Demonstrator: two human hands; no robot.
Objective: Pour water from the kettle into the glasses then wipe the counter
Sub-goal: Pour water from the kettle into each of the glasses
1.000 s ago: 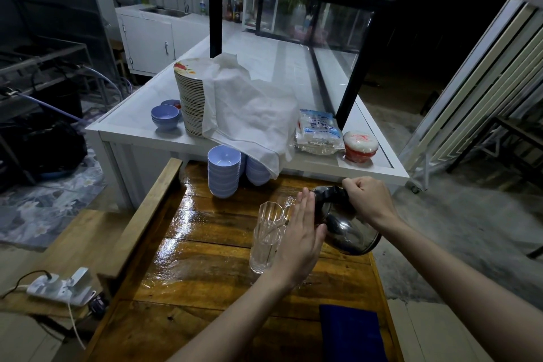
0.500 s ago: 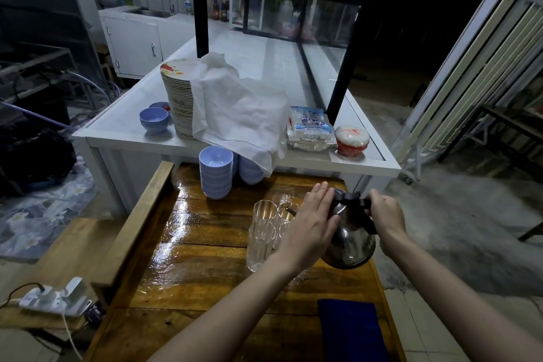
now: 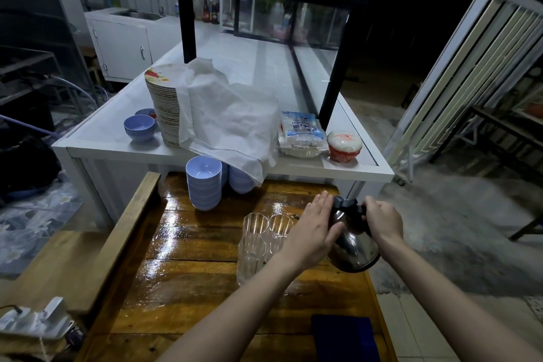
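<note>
At the far left edge a white power strip (image 3: 32,321) is partly cut off by the frame. On the glossy, wet-looking wooden counter (image 3: 191,279) stands a stack of pale blue plastic bowls (image 3: 204,182); a second stack behind it is half hidden under a draped white cloth (image 3: 232,123) that also covers most of a tall pile of plates (image 3: 163,109). Nearer, a cluster of clear ribbed drinking glasses (image 3: 254,239) stands upright; the left forearm crosses in front of them, so their number and fill level are hard to make out. The left hand (image 3: 313,232) lies flat, fingers straight and together, palm pressed against the left side of the rounded, shiny steel kettle with a black lid (image 3: 354,247); it grips nothing. The kettle sits just right of the glasses, near the counter's right edge, between the two hands; whether its base rests on the wood cannot be told. The right hand (image 3: 382,219) is curled around the black handle at the kettle's upper right, hiding most of it. At the bottom, a dark blue cloth (image 3: 342,338) is cut off by the frame.
</note>
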